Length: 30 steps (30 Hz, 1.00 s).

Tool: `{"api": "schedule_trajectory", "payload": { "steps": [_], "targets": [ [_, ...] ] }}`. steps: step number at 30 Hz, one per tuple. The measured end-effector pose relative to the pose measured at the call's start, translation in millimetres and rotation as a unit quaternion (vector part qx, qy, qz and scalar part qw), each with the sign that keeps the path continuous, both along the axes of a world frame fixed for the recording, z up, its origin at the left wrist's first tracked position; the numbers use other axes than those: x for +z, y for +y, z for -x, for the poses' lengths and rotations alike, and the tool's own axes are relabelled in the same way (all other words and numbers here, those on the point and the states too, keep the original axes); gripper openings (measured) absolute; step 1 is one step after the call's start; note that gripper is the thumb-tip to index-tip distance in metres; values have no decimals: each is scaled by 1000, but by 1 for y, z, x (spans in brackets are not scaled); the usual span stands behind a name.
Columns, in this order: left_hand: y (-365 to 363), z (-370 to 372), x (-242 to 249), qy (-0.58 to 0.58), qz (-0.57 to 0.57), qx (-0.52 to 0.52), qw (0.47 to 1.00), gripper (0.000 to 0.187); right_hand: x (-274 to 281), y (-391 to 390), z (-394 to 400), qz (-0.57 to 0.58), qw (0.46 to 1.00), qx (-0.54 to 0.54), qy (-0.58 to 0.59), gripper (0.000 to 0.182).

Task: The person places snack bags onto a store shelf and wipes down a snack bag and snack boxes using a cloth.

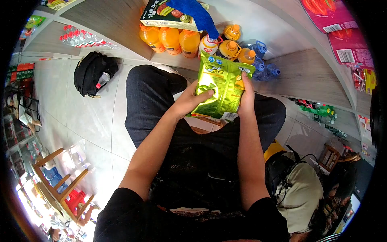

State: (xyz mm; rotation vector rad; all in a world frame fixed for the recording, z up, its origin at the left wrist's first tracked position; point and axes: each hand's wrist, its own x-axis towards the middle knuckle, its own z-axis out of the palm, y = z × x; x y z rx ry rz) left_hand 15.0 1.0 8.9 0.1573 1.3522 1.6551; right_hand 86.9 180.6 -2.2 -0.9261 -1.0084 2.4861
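Note:
A shiny yellow-green snack bag (219, 86) is between my two hands, above my lap. My left hand (189, 100) grips its left edge, thumb laid across the front and the other fingers hidden behind. Along the right edge, my right hand (247, 97) holds the bag with the thumb up near its top corner. Just beyond the bag, on the low shelf, stand a white bottle (207, 44) with a red label and several orange-drink bottles (189, 42). A blue cloth (197, 16) is draped over a dark food box (171, 12) on top of the bottles.
Blue-tinted bottles (260, 48) stand to the right on the shelf (322, 76). Pink packages (344, 48) are at the upper right. A black backpack (92, 74) lies on the tiled floor (94, 117); a wooden stool (60, 185) is at lower left. Another person sits at lower right.

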Motion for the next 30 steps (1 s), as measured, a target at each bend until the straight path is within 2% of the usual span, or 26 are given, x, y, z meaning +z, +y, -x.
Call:
{"api": "schedule_trajectory", "payload": {
  "steps": [22, 25, 30],
  "targets": [
    [0, -1, 0, 4, 6, 1, 1000, 52, -3, 3, -1, -19, 999, 16, -21, 41],
    [0, -1, 2, 0, 3, 1, 1000, 51, -3, 2, 0, 0, 1000, -3, -9, 35],
    [0, -1, -5, 2, -8, 0, 1000, 54, 2, 0, 0, 0, 1000, -2, -5, 35]
  ]
}}
